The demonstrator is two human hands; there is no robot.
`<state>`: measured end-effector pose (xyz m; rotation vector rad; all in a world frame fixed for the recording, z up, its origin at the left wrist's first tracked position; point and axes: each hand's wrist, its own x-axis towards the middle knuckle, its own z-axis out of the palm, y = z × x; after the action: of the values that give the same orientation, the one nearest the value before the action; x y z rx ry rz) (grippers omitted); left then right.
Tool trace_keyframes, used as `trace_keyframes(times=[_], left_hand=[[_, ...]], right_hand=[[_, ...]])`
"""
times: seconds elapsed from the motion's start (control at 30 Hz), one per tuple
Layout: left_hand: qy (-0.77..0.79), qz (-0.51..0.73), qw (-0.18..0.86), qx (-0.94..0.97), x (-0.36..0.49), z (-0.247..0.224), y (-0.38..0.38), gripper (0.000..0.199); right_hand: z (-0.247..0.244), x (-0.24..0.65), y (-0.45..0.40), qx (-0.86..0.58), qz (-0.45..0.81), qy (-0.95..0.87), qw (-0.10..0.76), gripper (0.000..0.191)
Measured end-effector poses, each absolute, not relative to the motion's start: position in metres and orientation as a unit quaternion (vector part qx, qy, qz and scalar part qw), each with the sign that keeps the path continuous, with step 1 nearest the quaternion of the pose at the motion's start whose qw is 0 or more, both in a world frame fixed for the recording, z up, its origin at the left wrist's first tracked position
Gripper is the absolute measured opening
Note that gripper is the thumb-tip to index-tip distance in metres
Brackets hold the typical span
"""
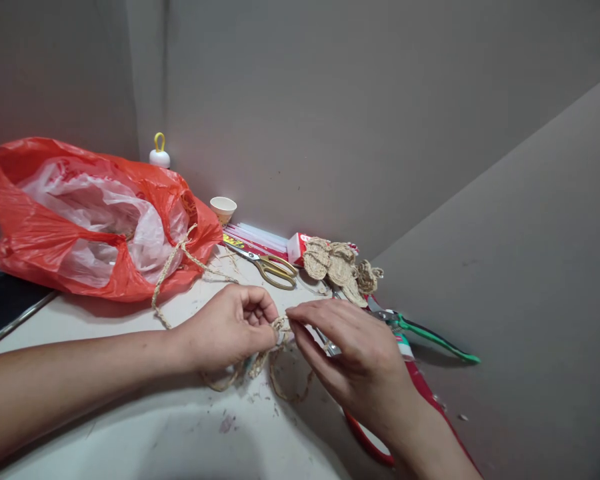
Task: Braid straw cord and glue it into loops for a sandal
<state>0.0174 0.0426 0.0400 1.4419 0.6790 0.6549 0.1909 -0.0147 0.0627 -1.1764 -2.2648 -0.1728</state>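
Observation:
Near the middle of the view, my left hand [235, 328] is closed, pinching a small piece of braided straw cord [280, 327]. Just to its right, the fingertips of my right hand [347, 340] are pressed together on the same piece. Loops of the cord hang below both hands over the white table [190, 427]. Behind my left wrist, another length of cord [167, 273] runs from a red plastic bag [45, 253]. Part of the held piece is hidden by my fingers.
Gold-handled scissors [275, 272], a paper cup [223, 207] and woven straw pieces [330, 263] lie behind my hands. Green-handled pruners [430, 333] are at the right, near a red-handled tool [367, 443] under my right arm. A white object with a yellow loop [159, 157] stands by the wall.

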Motion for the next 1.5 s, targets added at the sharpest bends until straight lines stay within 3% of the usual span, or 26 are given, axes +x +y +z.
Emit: trace_keyframes(times=[0.67, 1.2, 1.5], left_hand=[[0.294, 0.316, 0.67, 0.604, 0.016, 0.043, 0.041, 0.01], [0.274, 0.367, 0.682, 0.571, 0.015, 0.047, 0.038, 0.012], [0.28, 0.365, 0.682, 0.569, 0.015, 0.047, 0.04, 0.013]], right_hand=[[0.057, 0.181, -0.022, -0.464, -0.047, -0.799, 0.38, 0.021], [0.049, 0.169, -0.024, -0.5, 0.009, -0.745, 0.441, 0.013], [0.052, 0.17, -0.025, -0.467, -0.041, -0.772, 0.43, 0.016]])
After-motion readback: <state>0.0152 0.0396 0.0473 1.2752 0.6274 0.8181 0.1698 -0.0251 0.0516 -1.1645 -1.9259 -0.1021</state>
